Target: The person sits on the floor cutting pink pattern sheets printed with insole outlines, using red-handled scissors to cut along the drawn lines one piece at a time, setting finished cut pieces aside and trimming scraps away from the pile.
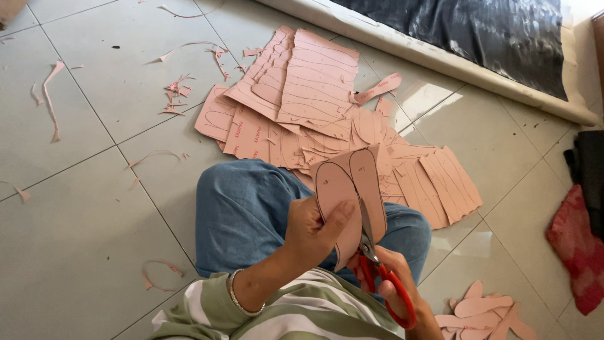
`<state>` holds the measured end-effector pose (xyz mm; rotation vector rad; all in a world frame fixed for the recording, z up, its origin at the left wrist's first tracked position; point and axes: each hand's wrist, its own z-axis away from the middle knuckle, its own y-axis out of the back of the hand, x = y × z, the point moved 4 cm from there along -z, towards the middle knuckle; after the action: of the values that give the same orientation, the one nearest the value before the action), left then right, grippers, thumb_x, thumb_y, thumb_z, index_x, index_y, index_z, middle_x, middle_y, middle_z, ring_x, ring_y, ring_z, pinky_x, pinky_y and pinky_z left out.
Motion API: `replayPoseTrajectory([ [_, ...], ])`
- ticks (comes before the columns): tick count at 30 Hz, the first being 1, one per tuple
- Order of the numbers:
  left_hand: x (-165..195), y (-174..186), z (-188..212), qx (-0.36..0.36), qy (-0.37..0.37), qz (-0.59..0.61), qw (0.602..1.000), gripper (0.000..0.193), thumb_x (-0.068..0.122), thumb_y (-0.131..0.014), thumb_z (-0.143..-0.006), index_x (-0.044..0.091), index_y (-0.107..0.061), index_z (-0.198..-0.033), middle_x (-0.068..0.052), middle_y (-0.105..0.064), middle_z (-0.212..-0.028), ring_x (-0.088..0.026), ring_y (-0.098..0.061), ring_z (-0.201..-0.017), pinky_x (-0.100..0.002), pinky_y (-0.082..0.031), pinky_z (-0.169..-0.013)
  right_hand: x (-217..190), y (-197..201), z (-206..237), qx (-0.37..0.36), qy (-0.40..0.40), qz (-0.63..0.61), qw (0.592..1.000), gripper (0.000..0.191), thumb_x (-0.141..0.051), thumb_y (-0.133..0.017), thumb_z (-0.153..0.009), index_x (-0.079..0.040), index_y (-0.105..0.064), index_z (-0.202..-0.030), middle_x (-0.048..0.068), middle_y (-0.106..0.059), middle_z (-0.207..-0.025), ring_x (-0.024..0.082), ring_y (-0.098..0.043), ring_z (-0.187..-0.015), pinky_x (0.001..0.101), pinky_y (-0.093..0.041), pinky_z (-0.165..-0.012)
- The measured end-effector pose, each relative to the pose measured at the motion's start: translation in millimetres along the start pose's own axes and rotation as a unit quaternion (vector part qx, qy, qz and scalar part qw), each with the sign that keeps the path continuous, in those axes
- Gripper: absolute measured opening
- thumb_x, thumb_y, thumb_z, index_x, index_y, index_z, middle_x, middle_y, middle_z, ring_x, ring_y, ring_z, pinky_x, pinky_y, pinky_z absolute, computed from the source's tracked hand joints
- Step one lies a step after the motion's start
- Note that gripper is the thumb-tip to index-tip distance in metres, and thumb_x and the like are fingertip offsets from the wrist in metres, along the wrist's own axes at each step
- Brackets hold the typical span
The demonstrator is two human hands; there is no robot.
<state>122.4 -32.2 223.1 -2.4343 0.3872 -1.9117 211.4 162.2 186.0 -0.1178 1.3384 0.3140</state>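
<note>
My left hand (311, 230) grips a pink board piece (349, 189) marked with two sole-shaped outlines, thumb pressed on its face. My right hand (396, 283) holds red-handled scissors (377, 267), whose blades run up along the line between the two outlines. Both hands are over my bent knee in blue jeans (251, 208). A striped green and white sleeve and a bracelet show on my left arm.
A heap of pink marked boards (314, 94) lies on the tiled floor ahead. Cut-out sole shapes (484, 311) sit at lower right. Thin pink offcuts (176, 91) are scattered left. A mattress edge with a dark sheet (491, 31) runs across the top right; red cloth (576, 245) lies right.
</note>
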Motion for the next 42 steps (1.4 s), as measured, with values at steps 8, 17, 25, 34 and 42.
replayPoseTrajectory([
  [8, 9, -1, 6, 0.010, -0.052, -0.012, 0.999, 0.015, 0.013, -0.063, -0.105, 0.002, -0.065, -0.094, -0.001, -0.061, -0.064, -0.002, -0.055, -0.055, -0.024, -0.045, -0.051, -6, -13, 4, 0.032, -0.038, -0.033, 0.998, 0.112, -0.097, -0.059, -0.062, 0.010, -0.067, -0.094, 0.008, -0.062, -0.073, 0.013, -0.057, -0.057, 0.0258, -0.043, -0.050],
  [17, 6, -6, 13, -0.011, -0.028, 0.018, 0.999, 0.016, 0.012, -0.060, -0.106, 0.001, -0.064, -0.096, -0.001, -0.064, -0.068, -0.003, -0.056, -0.058, -0.025, -0.047, -0.052, -8, -11, 6, 0.002, -0.052, -0.034, 0.998, 0.111, -0.098, -0.054, -0.064, 0.008, -0.066, -0.092, 0.007, -0.062, -0.070, 0.014, -0.058, -0.058, 0.0265, -0.044, -0.051],
  [25, -5, 2, 5, -0.044, 0.034, 0.033, 0.998, 0.022, 0.012, -0.064, -0.104, 0.000, -0.064, -0.086, 0.001, -0.059, -0.066, -0.001, -0.049, -0.063, -0.024, -0.042, -0.053, -14, -15, 4, -0.017, -0.043, -0.042, 0.998, 0.108, -0.096, -0.054, -0.068, 0.007, -0.065, -0.095, 0.007, -0.063, -0.072, 0.014, -0.058, -0.060, 0.0277, -0.044, -0.052],
  [34, 5, -2, 0, 0.010, 0.005, 0.018, 1.000, 0.015, 0.013, -0.064, -0.103, 0.001, -0.066, -0.094, 0.000, -0.065, -0.069, -0.002, -0.054, -0.062, -0.024, -0.047, -0.054, -9, -18, 1, 0.002, 0.031, 0.010, 0.999, 0.102, -0.094, -0.047, -0.077, 0.005, -0.065, -0.091, 0.006, -0.062, -0.068, 0.013, -0.055, -0.058, 0.0269, -0.042, -0.051],
  [42, 7, -5, 8, 0.028, -0.015, 0.013, 0.999, 0.011, 0.012, -0.063, -0.104, 0.001, -0.064, -0.102, -0.003, -0.066, -0.072, -0.005, -0.057, -0.061, -0.025, -0.047, -0.056, 8, -13, 7, 0.057, 0.030, 0.056, 0.996, 0.102, -0.097, -0.046, -0.073, 0.002, -0.066, -0.084, 0.002, -0.060, -0.062, 0.010, -0.051, -0.055, 0.0249, -0.036, -0.049],
])
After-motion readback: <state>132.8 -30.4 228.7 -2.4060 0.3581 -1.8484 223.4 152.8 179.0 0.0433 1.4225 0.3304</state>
